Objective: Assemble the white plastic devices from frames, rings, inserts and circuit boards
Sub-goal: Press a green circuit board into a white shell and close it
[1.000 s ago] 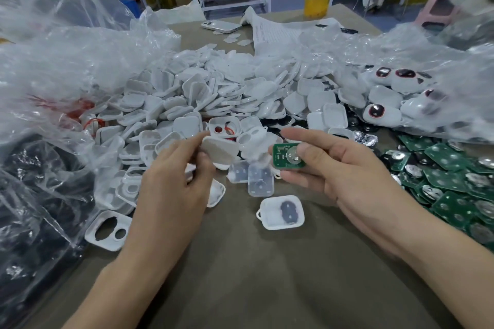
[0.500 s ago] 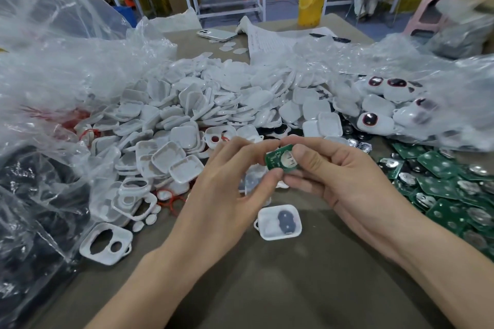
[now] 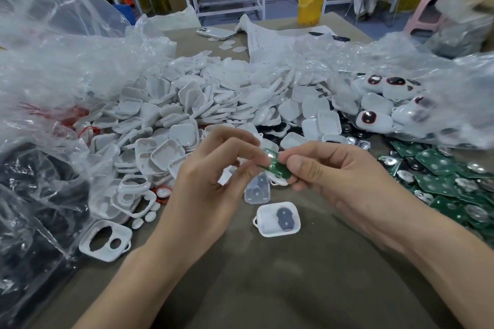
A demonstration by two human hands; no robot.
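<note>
While you hold both hands raised above the brown table, your right hand pinches the green circuit board at its right end, thumb on the near side and fingers curled over the top. Your left hand meets the same board at its left end with curled fingertips closed on it. The board is tilted and blurred, so its face cannot be read. A small white piece shows under your left fingers; whether they hold it cannot be told. On the table just below the board lies a translucent insert, and just nearer you a white shell sits open side up with a dark pad inside. A white frame with two cut-outs lies well to the left, near the black bagged stock. Behind your hands spreads the heap of white shells. To your right lie the loose green boards, and beyond them the finished white devices rest partly under clear plastic sheeting. A cup of yellow drink stands at the far table edge.
</note>
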